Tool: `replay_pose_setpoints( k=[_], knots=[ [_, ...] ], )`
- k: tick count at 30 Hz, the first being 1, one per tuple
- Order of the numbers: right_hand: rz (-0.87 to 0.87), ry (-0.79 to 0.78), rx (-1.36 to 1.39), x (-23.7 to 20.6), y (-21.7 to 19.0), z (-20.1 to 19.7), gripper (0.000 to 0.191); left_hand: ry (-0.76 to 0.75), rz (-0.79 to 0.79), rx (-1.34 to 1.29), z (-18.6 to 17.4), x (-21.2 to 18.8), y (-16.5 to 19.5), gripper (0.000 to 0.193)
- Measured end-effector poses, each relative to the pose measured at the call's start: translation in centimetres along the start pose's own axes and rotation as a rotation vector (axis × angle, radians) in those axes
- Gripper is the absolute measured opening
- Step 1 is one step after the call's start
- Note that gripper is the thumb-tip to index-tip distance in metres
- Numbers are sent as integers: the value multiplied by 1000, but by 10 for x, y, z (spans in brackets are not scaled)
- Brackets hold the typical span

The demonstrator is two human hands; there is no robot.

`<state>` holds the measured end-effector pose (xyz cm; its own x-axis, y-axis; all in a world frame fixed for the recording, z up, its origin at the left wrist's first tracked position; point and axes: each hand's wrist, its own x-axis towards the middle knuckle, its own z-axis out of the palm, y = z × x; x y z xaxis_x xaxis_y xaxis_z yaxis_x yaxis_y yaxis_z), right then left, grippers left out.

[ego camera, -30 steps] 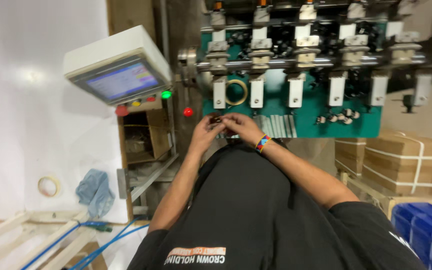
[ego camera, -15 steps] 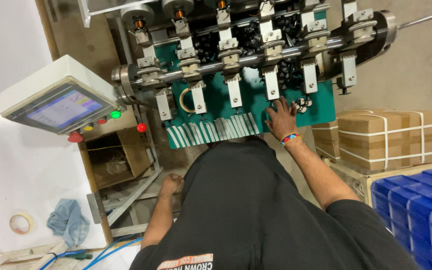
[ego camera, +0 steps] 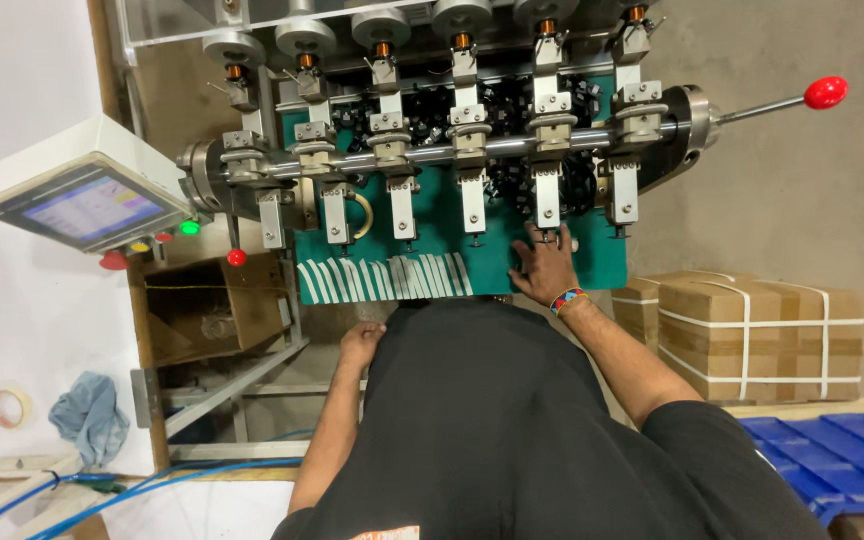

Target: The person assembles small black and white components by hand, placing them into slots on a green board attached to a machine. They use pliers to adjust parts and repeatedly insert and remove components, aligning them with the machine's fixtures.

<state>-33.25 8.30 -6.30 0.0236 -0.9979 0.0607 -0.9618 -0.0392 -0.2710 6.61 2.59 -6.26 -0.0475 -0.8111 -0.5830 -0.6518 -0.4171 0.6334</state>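
A winding machine with a row of several spindle stations [ego camera: 472,150] stands in front of me, over a green plate [ego camera: 432,235]. My right hand [ego camera: 542,272], with a beaded band at the wrist, lies flat on the right part of the green plate, fingers spread. It sits just under one clamp and next to a pile of small black parts [ego camera: 512,110]. My left hand [ego camera: 360,342] hangs low by the machine's front edge against my black shirt, and its fingers are hidden. Several white strips [ego camera: 382,278] lie along the plate's near edge.
A tilted control screen box [ego camera: 82,200] with coloured buttons juts out at the left. A red-knobbed lever [ego camera: 824,92] sticks out at the right. Strapped cardboard boxes [ego camera: 752,325] and blue crates [ego camera: 832,450] stand to the right. An open carton [ego camera: 217,310], a rag and blue cables are lower left.
A second ago both hands were together at the front of the machine. The right hand moved right onto the green plate; the left dropped, then rose to the machine's front edge.
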Motion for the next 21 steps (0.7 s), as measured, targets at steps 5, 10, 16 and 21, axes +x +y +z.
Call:
replay_pose_setpoints(
  k=[5, 10, 16, 21],
  knots=[
    [-93, -87, -30, -8, 33, -13, 57, 111, -19, 37, 25, -36, -4, 32],
    [-223, 29, -105, -17, 64, -20, 49, 17, -140, 100, 43, -78, -29, 34],
    [-288, 19, -87, -17, 79, -12, 45, 73, -225, 223, 59, -108, -38, 34],
    [-357, -50, -36, -2, 77, 0, 47, 124, -277, 192, 64, -116, -26, 32]
  ],
)
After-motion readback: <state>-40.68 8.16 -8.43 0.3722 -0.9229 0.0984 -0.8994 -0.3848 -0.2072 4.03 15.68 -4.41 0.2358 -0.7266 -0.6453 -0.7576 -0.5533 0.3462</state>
